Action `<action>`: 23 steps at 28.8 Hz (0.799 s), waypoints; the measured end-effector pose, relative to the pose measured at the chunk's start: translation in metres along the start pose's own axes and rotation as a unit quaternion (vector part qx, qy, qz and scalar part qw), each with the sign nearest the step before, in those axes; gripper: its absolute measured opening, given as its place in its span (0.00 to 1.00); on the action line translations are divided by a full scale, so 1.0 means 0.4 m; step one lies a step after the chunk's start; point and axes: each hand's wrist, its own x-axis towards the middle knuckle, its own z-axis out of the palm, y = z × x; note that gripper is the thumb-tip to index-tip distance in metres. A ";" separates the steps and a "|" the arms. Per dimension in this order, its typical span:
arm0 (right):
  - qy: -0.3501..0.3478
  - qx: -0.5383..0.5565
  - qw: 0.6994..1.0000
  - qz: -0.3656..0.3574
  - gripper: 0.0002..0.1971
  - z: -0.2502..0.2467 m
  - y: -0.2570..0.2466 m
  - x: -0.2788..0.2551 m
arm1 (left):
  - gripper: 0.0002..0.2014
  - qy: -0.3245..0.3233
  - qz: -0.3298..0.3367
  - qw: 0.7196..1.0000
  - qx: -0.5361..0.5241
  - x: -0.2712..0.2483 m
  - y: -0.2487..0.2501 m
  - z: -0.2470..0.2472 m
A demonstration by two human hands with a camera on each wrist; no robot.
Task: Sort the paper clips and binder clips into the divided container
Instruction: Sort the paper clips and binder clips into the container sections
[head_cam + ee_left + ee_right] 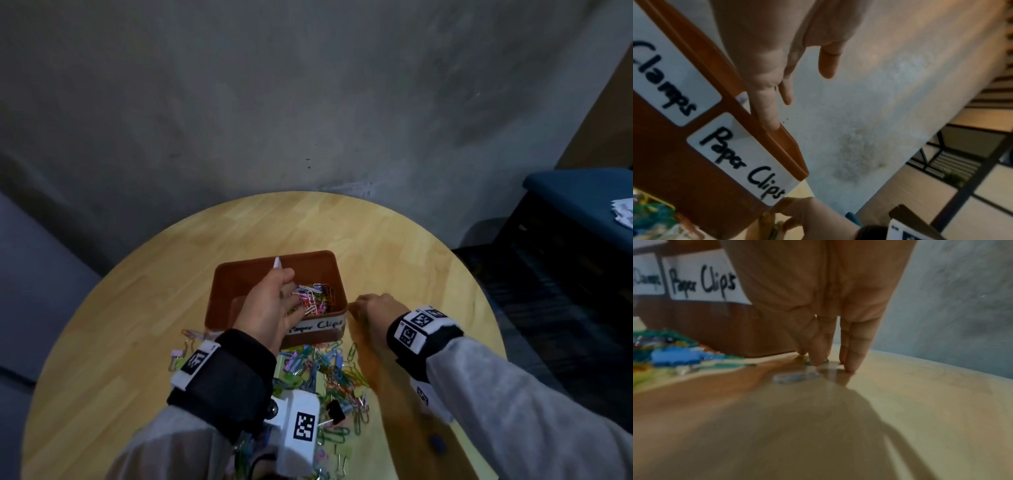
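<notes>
pale wood makes up the round worktop [144, 308], the largest thing in the head view. at its centre sits the brown divided container [239, 284], with white labels on its near wall reading "clamps" [663, 78] and "paper clips" [742, 164]. the right-hand compartment, at about 3 o'clock inside the container, holds a heap of sorted paper clips [317, 298] in mixed colours. what lies in the left compartment is hidden by the arm. on the worktop at 6 o'clock from the container lies a loose pile of clips [329, 377], paper clips mixed with pastel binder clips, and a black binder clip [336, 410] at its near edge.

the left hand [270, 308] hangs over the container with its grip slack, fingers straight and spread above the sorted paper clips, holding nothing. the right hand [373, 308] is at 3 o'clock from the container, just beside its near right corner, fingers [855, 352] pointing down with the tips on the worktop beside a small blurred clip [795, 378]; whether its grip has closed on anything cannot be told.
</notes>
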 end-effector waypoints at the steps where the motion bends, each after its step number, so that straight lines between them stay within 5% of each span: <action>1: -0.001 -0.027 1.000 -0.006 0.27 0.005 -0.002 -0.001 | 0.21 0.012 0.018 0.999 0.033 -0.007 -0.003 -0.004; 5: -0.012 -0.065 0.998 -0.002 0.18 0.017 -0.020 -0.027 | 0.10 0.037 0.081 0.988 0.125 -0.053 -0.020 -0.009; 11: -0.017 -0.021 0.999 0.039 0.10 0.045 -0.046 -0.103 | 0.12 -0.022 0.079 0.945 0.316 -0.095 -0.085 0.027; 15: 0.023 0.048 0.998 0.034 0.15 0.051 -0.028 -0.159 | 0.14 -0.049 0.119 0.802 0.583 -0.060 -0.129 0.058; 20: 0.034 0.046 0.996 0.066 0.20 0.050 0.017 -0.155 | 0.19 -0.103 0.106 0.623 0.768 -0.012 -0.160 0.101; 23: 0.008 0.036 0.997 0.066 0.21 0.041 0.025 -0.118 | 0.17 -0.101 0.092 0.545 0.827 -0.001 -0.170 0.114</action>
